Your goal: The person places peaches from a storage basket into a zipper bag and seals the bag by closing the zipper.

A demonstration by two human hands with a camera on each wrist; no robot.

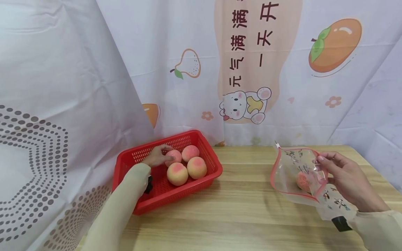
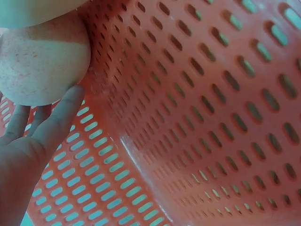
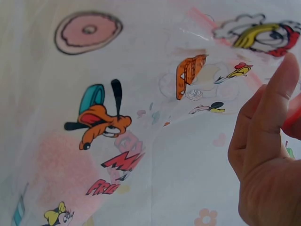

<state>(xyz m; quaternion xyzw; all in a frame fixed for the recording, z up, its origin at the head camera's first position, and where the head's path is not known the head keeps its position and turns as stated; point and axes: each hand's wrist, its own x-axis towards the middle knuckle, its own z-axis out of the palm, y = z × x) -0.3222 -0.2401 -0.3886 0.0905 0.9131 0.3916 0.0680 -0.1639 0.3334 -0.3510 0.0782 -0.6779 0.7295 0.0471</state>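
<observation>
Inside the red basket (image 1: 181,195), my left hand (image 1: 156,157) grips a pink-topped peach (image 1: 173,155), its fingers and thumb against the fruit's side. The left wrist view shows the fingertips on the lower side of that peach (image 2: 47,66). Three more peaches (image 1: 177,175) sit beside it. To the right, my right hand (image 1: 350,179) pinches the red-edged mouth of a clear zip bag (image 1: 285,174), which gapes wide. One peach (image 1: 303,181) lies inside the bag. Cartoon figures cover the bag's film (image 3: 155,155) in the right wrist view.
Both containers are at a wooden table (image 1: 238,209), the basket on the left and the bag on the right. A printed white cloth (image 1: 188,31) hangs behind, and a dotted cloth (image 1: 47,146) closes in the left side. The basket's slotted walls (image 2: 188,94) rise around the peaches.
</observation>
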